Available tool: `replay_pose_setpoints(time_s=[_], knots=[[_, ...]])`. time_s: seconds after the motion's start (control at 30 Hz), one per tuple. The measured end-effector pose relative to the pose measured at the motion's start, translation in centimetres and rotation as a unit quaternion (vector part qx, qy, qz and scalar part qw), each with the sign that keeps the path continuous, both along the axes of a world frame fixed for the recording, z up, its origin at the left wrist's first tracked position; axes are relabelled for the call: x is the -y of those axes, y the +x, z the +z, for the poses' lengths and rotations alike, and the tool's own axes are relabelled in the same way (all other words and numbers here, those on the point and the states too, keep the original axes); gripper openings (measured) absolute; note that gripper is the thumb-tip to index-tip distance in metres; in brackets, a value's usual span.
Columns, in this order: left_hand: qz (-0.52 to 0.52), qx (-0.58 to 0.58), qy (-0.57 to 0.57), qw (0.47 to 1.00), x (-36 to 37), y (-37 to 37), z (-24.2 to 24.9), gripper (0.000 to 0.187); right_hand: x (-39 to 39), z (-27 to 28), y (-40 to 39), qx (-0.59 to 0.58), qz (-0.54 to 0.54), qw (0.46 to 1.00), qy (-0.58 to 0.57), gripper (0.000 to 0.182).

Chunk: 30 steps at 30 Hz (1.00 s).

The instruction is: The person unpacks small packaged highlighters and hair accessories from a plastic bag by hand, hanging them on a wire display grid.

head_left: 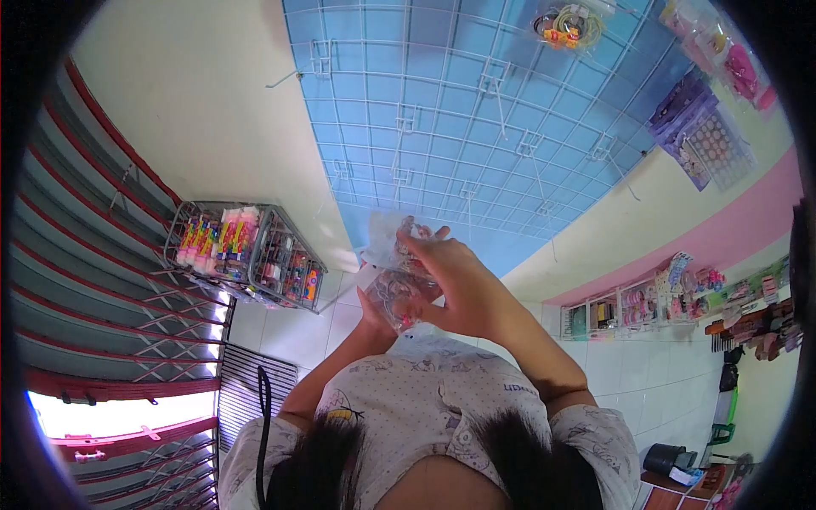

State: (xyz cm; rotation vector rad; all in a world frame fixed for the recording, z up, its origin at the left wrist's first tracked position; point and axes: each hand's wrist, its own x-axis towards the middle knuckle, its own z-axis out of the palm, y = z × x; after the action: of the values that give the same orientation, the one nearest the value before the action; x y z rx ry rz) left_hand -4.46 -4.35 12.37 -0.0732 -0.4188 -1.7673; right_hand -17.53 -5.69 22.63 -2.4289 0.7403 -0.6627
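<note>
In front of my chest I hold clear plastic packets [393,293] with small reddish and grey items inside; their exact kind cannot be made out. My left hand [375,319] supports the packets from the lower left, its palm partly hidden behind them. From the right, my right hand [455,280] reaches across with its fingers bent over the upper packet and its thumb against the lower part. A wire grid rack [442,140] on a blue panel rises just beyond my hands, with several white hooks on it.
Left stands a wire basket shelf [270,255] stocked with colourful goods, beside a folding metal shutter [110,221]. A bag of coiled cords [568,27] hangs at the grid's upper right. Purple packs [684,127] hang on the right wall, above low display racks [637,306].
</note>
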Motion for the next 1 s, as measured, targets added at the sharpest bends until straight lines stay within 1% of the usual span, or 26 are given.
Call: replay_pose_setpoints(time_s=[0.03,0.13,0.23,0.27,0.33,0.37,0.43,0.53,0.63,0.73,0.83,0.93,1.0], knots=[[-0.006,-0.022,0.041,0.999,0.0,0.1,0.1,0.095,0.1,-0.5,-0.2,-0.027,0.01,0.998,-0.057,0.05],[-0.011,-0.033,0.018,0.999,0.2,0.7,0.0,0.094,0.4,-2.1,-0.5,-0.108,0.013,0.987,-0.118,0.044],[-0.054,-0.158,0.031,0.985,0.3,1.4,-1.7,0.093,0.8,-3.2,-0.1,-0.075,-0.071,0.987,-0.126,0.037],[-0.069,-0.161,0.032,0.984,0.3,1.5,-2.4,0.093,1.0,-3.4,-0.1,-0.055,-0.078,0.988,-0.125,0.036],[-0.066,-0.146,0.035,0.987,0.4,1.6,-2.1,0.092,1.6,-3.6,-0.3,-0.014,-0.091,0.988,-0.125,0.034],[-0.061,-0.126,0.036,0.989,0.5,1.6,-1.8,0.092,2.2,-4.0,-0.3,0.046,-0.107,0.99,-0.081,0.035],[-0.05,-0.09,0.035,0.994,0.7,1.4,-0.8,0.092,3.2,-4.7,-0.3,0.164,-0.137,0.977,0.008,0.035],[-0.051,-0.066,0.046,0.995,1.0,1.4,-0.3,0.091,3.0,-3.4,-1.0,0.073,-0.187,0.969,0.145,0.04],[-0.06,-0.043,0.059,0.996,0.7,1.5,-0.1,0.091,3.6,-4.5,-1.2,0.078,-0.188,0.971,0.125,0.043],[-0.079,-0.019,0.079,0.994,-0.1,1.3,0.3,0.09,4.3,-5.9,-1.2,0.11,-0.168,0.979,-0.016,0.046],[-0.099,-0.01,0.093,0.991,-1.0,1.0,0.2,0.09,4.0,-5.8,-0.7,0.128,-0.187,0.971,0.08,0.047],[-0.107,0.006,0.05,0.993,-1.5,0.3,-1.2,0.088,3.7,-5.0,-0.5,0.135,-0.209,0.958,0.145,0.038],[-0.108,-0.001,0.05,0.993,-1.8,0.6,-1.7,0.088,4.4,-5.5,-1.0,0.137,-0.196,0.956,0.172,0.035]])
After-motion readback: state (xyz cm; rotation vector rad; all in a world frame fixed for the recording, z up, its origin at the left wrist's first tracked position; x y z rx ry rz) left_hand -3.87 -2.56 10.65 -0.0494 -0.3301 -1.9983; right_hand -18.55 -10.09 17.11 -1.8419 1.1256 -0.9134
